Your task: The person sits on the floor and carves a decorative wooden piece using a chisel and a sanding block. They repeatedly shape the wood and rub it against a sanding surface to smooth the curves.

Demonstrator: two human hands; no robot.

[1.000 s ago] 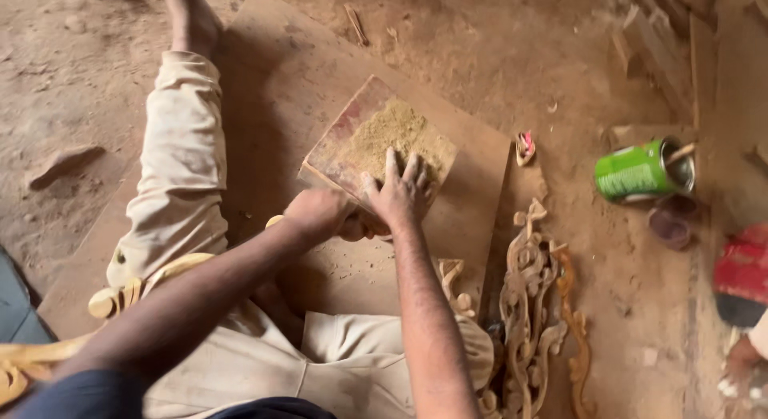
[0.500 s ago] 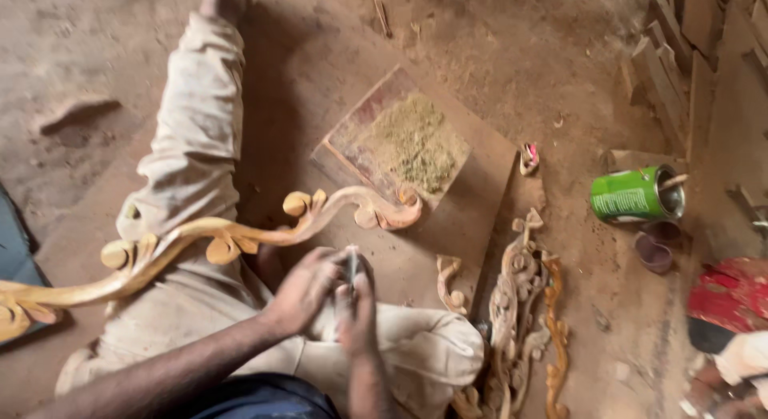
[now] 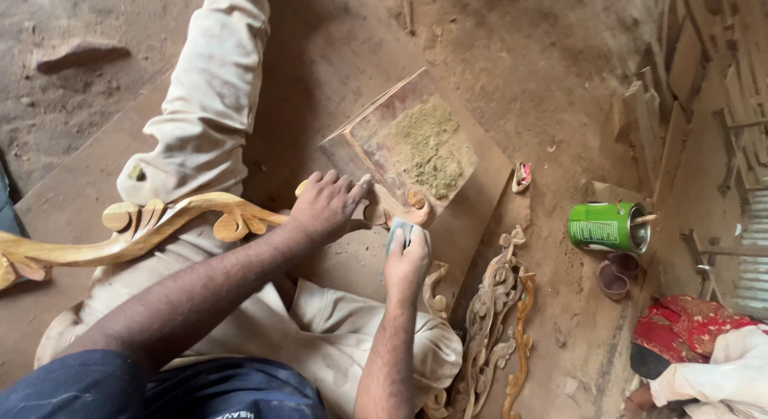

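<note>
A long, pale, scroll-carved wooden moulding (image 3: 160, 227) is laid across the lap and the beige trouser leg (image 3: 208, 107), running from the left edge of the view to a curled end by a tilted wooden board dusted with yellowish sawdust (image 3: 416, 151). The moulding's right end is pressed down under the left hand (image 3: 324, 207), whose fingers (image 3: 352, 187) are spread flat over the carving rather than curled around it. Just beside it, the right hand (image 3: 406, 259) is clenched on a small folded piece of grey sandpaper (image 3: 398, 231), which shows above the knuckles and is set against the curled tip of the moulding, below the board's lower edge. Darker carved wooden ornaments (image 3: 500, 323) are lain on the dusty ground to the right. Farther right, a green tin can on its side (image 3: 608, 227) is seen, well apart from both hands.
</note>
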